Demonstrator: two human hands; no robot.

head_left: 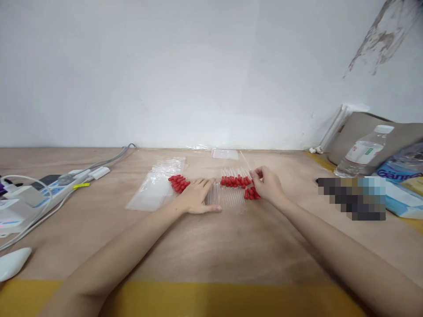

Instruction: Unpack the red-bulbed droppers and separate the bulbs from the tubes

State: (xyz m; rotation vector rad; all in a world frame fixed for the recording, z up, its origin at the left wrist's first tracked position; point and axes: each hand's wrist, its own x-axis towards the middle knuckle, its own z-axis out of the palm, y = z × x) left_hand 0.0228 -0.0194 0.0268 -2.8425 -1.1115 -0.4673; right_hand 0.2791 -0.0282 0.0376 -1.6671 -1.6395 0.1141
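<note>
My left hand [197, 197] lies flat with its fingers spread, over the left end of a row of clear thin tubes [233, 198] on the table. Along the top of that row runs a line of red rubber bulbs [235, 181], with more slender tubes pointing away behind them. Just beyond my left fingers is another cluster of red bulbs [179, 183]. My right hand [266, 182] pinches a glass dropper [245, 160] whose thin stem points away toward the wall; its bulb end is mostly hidden by my fingers. Several loose red bulbs [251, 193] sit beside that hand.
Clear plastic bags [150, 191] lie at the left, and a small bag [224, 153] near the wall. A power strip [49, 193] with cables and a white mouse [15, 263] are far left. A water bottle [365, 149] and blue package [405, 193] are at the right.
</note>
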